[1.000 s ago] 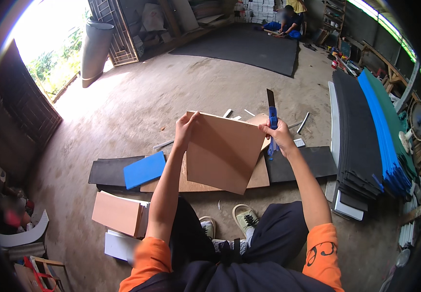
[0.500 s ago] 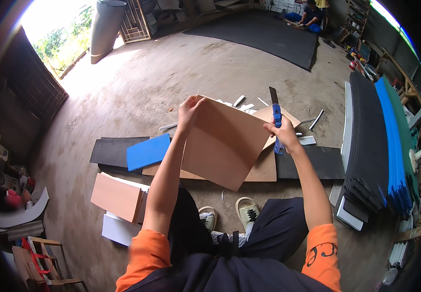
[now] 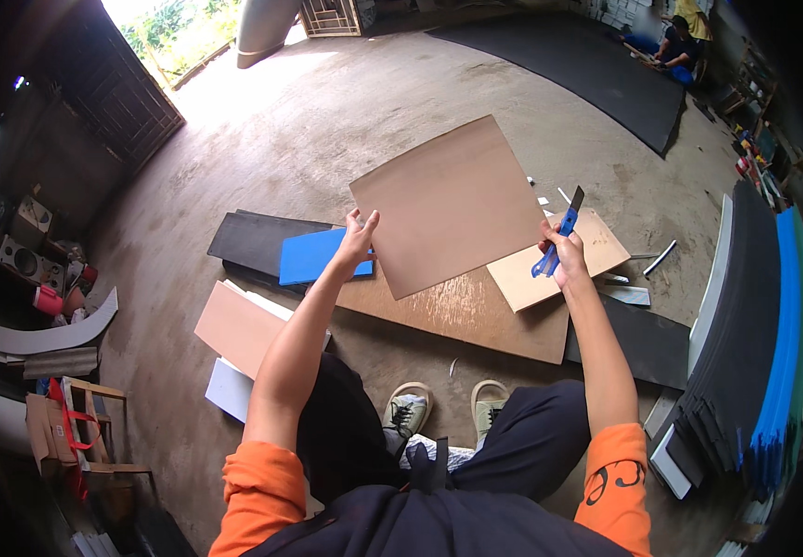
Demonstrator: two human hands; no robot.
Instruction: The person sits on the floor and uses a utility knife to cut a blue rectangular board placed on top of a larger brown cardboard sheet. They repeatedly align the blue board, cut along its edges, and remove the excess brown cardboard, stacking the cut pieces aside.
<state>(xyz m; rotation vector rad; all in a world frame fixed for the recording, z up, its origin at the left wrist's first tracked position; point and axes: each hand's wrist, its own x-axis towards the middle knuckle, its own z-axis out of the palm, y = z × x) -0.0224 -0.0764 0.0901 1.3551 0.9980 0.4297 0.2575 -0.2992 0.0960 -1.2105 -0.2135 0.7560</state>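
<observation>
A tan rectangular sheet point(image 3: 448, 204) is held up in front of me, tilted, above a brown board with a scuffed surface point(image 3: 476, 325) on the floor. My left hand point(image 3: 359, 243) grips the sheet's left edge, thumb on the face towards me. At its right edge is my right hand point(image 3: 565, 258), closed round a blue utility knife point(image 3: 568, 221) with its dark blade pointing up and away; its fingertips meet the sheet's edge. Below that hand lies a stack of lighter tan sheets point(image 3: 596, 249). A blue sheet point(image 3: 313, 255) rests beside my left hand.
Tan sheets point(image 3: 234, 320) and white sheets point(image 3: 226, 388) are stacked at my left. Black, blue and green sheets point(image 3: 764, 325) stand at the right. White offcuts point(image 3: 660, 258) lie past the board. Far right, a person point(image 3: 678, 45) sits by a large black mat point(image 3: 559, 70).
The tan sheet has turned and risen, its far edge now higher and further right, uncovering more of the board and the lighter tan stack. The view has shifted left.
</observation>
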